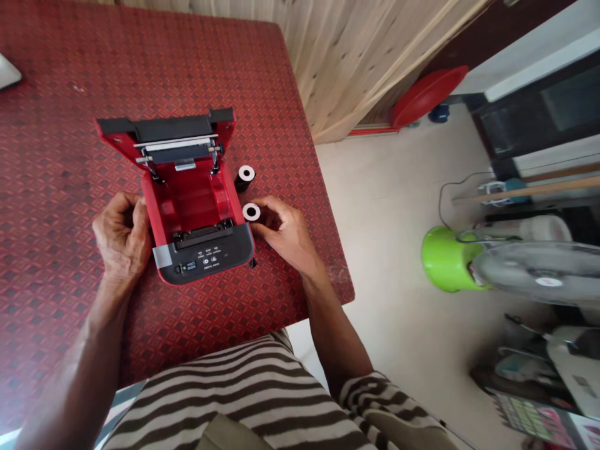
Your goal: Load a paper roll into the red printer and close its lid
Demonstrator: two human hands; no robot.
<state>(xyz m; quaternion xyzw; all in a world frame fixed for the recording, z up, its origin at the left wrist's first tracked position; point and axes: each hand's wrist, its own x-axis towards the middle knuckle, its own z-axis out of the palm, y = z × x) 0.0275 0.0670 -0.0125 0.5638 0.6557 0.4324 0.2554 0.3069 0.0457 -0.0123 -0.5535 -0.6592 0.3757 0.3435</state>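
Observation:
A red and black label printer (204, 253) stands on the table with its lid (171, 130) raised, showing a bare red inside. My left hand (124, 234) is at the printer's left side, fingers curled and thumb against the wall; part of its grip is hidden. On the other side, my right hand (284, 228) pinches a small paper roll (245, 216) with a white end and dark core, close against the printer's right wall. Just beyond it, a second roll (244, 184) with a dark side stands upright on the table.
The table (281, 287) has a red patterned cover, and its right edge is near my right arm. A white object (7, 72) lies at the far left. On the floor to the right are a green bucket (440, 259) and a fan (525, 272).

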